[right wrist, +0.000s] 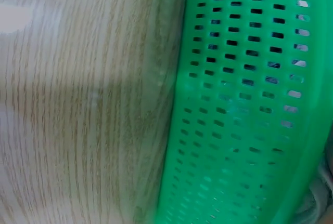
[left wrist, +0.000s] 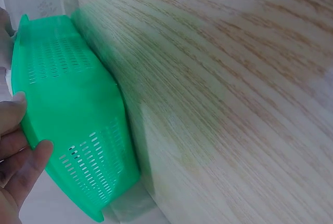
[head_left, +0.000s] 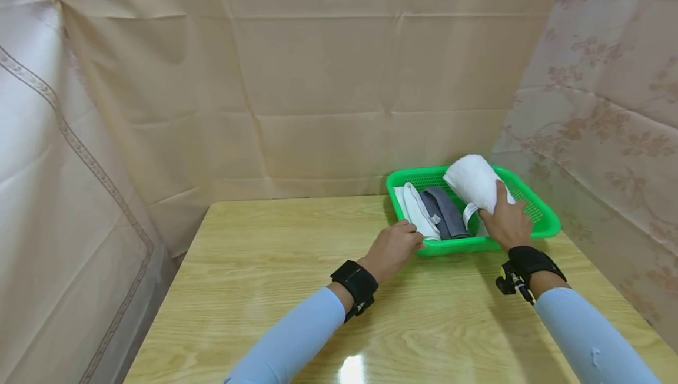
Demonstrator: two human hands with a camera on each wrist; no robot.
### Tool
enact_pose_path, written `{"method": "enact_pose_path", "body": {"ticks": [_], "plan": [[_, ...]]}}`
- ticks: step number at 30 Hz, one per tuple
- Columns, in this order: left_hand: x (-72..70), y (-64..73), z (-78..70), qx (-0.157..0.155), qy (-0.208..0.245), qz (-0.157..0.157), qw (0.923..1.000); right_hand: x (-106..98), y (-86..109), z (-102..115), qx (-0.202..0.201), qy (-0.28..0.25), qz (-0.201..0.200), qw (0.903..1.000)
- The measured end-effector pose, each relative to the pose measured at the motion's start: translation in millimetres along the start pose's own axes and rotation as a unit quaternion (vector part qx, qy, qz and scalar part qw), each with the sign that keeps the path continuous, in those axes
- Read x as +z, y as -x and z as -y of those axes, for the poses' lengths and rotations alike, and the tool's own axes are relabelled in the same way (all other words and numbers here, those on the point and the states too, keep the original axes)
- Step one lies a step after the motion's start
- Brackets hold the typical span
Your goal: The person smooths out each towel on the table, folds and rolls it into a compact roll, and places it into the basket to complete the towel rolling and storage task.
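A green plastic basket [head_left: 461,246] stands at the back right of the table. My left hand [head_left: 392,247] grips its near left corner; in the left wrist view, the fingers [left wrist: 32,169] hold the rim. My right hand [head_left: 507,220] grips a thick white folded towel [head_left: 470,179] with a label, tilted in the right part of the basket. To its left lie a grey folded towel [head_left: 444,210] and another white folded towel [head_left: 415,210]. Mostly the basket's slotted wall [right wrist: 234,104] fills the right wrist view; the right hand's grip is hidden there.
The wooden table [head_left: 275,272] reaches out to the left and front of the basket. A beige cloth [head_left: 318,78] hangs behind it, and a flowered cloth [head_left: 609,113] hangs close to the basket's right side. Another pale cloth [head_left: 63,195] hangs at the left.
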State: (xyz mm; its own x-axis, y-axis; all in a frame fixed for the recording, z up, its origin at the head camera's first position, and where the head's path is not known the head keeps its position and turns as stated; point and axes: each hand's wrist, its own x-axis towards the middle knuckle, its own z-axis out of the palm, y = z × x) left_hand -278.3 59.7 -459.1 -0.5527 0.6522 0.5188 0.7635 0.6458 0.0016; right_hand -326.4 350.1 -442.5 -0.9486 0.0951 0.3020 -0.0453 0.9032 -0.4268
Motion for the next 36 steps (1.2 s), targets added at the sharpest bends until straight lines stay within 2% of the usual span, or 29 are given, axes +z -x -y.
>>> {"method": "enact_pose_path", "body": {"ticks": [6,12,20,27,36], "plan": [[-2.3,-0.4,-1.3,-0.001,-0.001,0.006,1.0,2,2.0,-2,-0.007,-0.003,0.021,0.9997],[-6.0,0.4,-3.6,-0.008,-0.011,0.007,0.9999,1,0.4,1,0.003,0.015,0.085,0.9962],[-7.1,0.7,-5.5,-0.006,-0.015,0.006,0.9999,-4,0.2,1,0.024,0.058,0.162,0.9849],[-8.9,0.5,-6.5,-0.014,-0.006,0.011,0.9998,-5,-1.7,-2,0.023,0.06,0.192,0.9793],[-8.7,3.3,-7.3,-0.01,0.002,0.005,0.9999,-11,-1.5,1,0.02,0.08,0.269,0.9594]]}}
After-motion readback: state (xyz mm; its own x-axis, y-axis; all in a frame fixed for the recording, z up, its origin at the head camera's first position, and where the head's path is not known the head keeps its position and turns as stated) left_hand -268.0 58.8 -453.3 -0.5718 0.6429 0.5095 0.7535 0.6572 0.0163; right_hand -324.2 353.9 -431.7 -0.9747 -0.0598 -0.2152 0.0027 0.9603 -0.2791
